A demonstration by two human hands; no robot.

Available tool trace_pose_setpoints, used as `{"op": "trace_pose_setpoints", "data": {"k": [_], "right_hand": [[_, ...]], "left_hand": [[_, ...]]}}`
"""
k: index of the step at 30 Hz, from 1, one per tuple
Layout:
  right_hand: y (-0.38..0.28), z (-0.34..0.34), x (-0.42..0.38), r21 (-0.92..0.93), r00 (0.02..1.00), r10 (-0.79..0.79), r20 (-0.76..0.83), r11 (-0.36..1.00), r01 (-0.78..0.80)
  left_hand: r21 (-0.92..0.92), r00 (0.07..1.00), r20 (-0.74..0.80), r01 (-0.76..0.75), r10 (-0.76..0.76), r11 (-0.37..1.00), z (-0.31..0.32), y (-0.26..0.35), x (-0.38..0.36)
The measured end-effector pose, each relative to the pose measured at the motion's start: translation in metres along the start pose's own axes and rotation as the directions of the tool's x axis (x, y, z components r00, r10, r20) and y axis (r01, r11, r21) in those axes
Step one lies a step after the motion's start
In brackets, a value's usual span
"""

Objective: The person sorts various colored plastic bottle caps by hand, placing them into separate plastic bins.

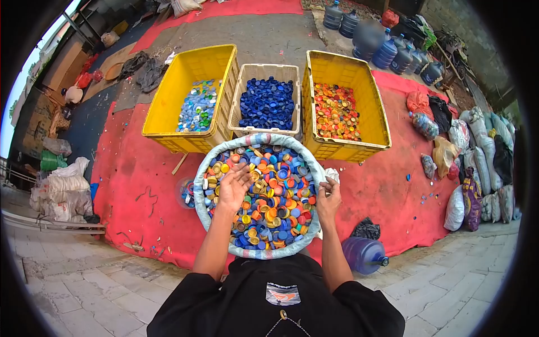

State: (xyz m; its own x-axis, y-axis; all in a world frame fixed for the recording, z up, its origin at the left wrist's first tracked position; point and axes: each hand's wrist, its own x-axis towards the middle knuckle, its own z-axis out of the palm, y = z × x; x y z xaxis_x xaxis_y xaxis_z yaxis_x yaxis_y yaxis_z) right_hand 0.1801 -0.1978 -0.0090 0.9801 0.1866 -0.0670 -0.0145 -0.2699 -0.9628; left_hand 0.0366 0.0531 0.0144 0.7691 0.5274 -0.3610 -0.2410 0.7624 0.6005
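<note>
A round sack with a rolled, striped rim [203,216] stands in front of me, full of mixed bottle caps [275,196] in blue, yellow, orange and red. Over the left part of the caps is my left hand [234,188], palm turned up and fingers apart, with nothing visible in it. My right hand [329,197] is at the right side of the rim, its fingers bent together. What they pinch, if anything, is too small to tell. Something white [332,175] shows just behind those fingers.
Beyond the sack stand a yellow crate [160,115] with light blue, white and green caps, a white crate [233,115] of dark blue caps, and a yellow crate [376,121] of orange and red caps. A water jug [362,255] lies at right, near filled sacks [480,163].
</note>
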Motion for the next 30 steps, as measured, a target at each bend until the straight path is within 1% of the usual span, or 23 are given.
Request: {"op": "trace_pose_setpoints", "data": {"k": [1, 2, 5, 7, 8, 9, 10, 13, 15, 18, 19, 21, 23, 25, 26, 28, 30], "right_hand": [[-0.006, 0.007, -0.012, -0.100, 0.999, -0.041, 0.020, 0.994, 0.043], [-0.002, 0.016, -0.022, -0.203, 0.979, -0.202, -0.012, 0.959, 0.195], [-0.005, 0.038, -0.038, -0.409, 0.925, -0.359, 0.120, 0.832, 0.376], [-0.010, 0.056, -0.047, -0.406, 0.905, -0.390, 0.171, 0.809, 0.425], [-0.014, 0.065, -0.051, -0.414, 0.889, -0.412, 0.201, 0.787, 0.459], [-0.018, 0.074, -0.054, -0.420, 0.872, -0.432, 0.231, 0.764, 0.490], [-0.014, 0.083, -0.054, -0.348, 0.860, -0.414, 0.300, 0.792, 0.502], [-0.027, 0.111, -0.065, -0.395, 0.811, -0.425, 0.401, 0.719, 0.572], [-0.030, 0.130, -0.069, -0.370, 0.783, -0.442, 0.437, 0.705, 0.605], [-0.037, 0.152, -0.069, -0.360, 0.752, -0.434, 0.495, 0.686, 0.633], [-0.039, 0.159, -0.068, -0.392, 0.750, -0.439, 0.494, 0.658, 0.643], [-0.039, 0.173, -0.066, -0.451, 0.745, -0.449, 0.494, 0.600, 0.660], [-0.038, 0.182, -0.064, -0.471, 0.746, -0.435, 0.504, 0.586, 0.659], [-0.039, 0.188, -0.062, -0.509, 0.750, -0.404, 0.524, 0.557, 0.656], [-0.037, 0.191, -0.061, -0.499, 0.738, -0.431, 0.519, 0.548, 0.671], [-0.038, 0.193, -0.062, -0.512, 0.735, -0.418, 0.534, 0.532, 0.674], [-0.038, 0.195, -0.063, -0.524, 0.724, -0.437, 0.534, 0.501, 0.689]], "left_hand": [[0.046, 0.998, -0.051, -0.020, 0.023, 0.999, -0.015, 0.000, -0.016], [0.050, 0.995, -0.096, -0.030, 0.035, 0.998, -0.026, 0.000, -0.032], [0.064, 0.967, -0.245, -0.049, 0.063, 0.997, -0.044, 0.002, -0.071], [0.082, 0.953, -0.289, -0.073, 0.093, 0.994, -0.054, -0.001, -0.087], [0.088, 0.952, -0.294, -0.065, 0.088, 0.994, -0.059, -0.001, -0.094], [0.131, 0.936, -0.339, -0.049, 0.091, 0.990, -0.059, -0.003, -0.098], [0.156, 0.939, -0.330, -0.047, 0.097, 0.987, -0.064, -0.005, -0.102], [0.194, 0.947, -0.313, -0.010, 0.072, 0.981, -0.072, -0.010, -0.106], [0.212, 0.951, -0.306, 0.022, 0.045, 0.977, -0.077, -0.009, -0.108], [0.259, 0.958, -0.276, 0.002, 0.073, 0.966, -0.083, -0.001, -0.110], [0.284, 0.958, -0.273, -0.005, 0.085, 0.959, -0.084, 0.003, -0.110], [0.276, 0.957, -0.280, -0.003, 0.083, 0.961, -0.086, 0.012, -0.113], [0.266, 0.953, -0.295, 0.010, 0.071, 0.964, -0.090, 0.021, -0.114], [0.296, 0.957, -0.275, -0.012, 0.097, 0.955, -0.094, 0.029, -0.115], [0.300, 0.957, -0.267, -0.031, 0.116, 0.953, -0.098, 0.031, -0.115], [0.286, 0.953, -0.267, -0.061, 0.141, 0.956, -0.099, 0.035, -0.117], [0.281, 0.951, -0.277, -0.059, 0.140, 0.958, -0.103, 0.034, -0.117]]}}
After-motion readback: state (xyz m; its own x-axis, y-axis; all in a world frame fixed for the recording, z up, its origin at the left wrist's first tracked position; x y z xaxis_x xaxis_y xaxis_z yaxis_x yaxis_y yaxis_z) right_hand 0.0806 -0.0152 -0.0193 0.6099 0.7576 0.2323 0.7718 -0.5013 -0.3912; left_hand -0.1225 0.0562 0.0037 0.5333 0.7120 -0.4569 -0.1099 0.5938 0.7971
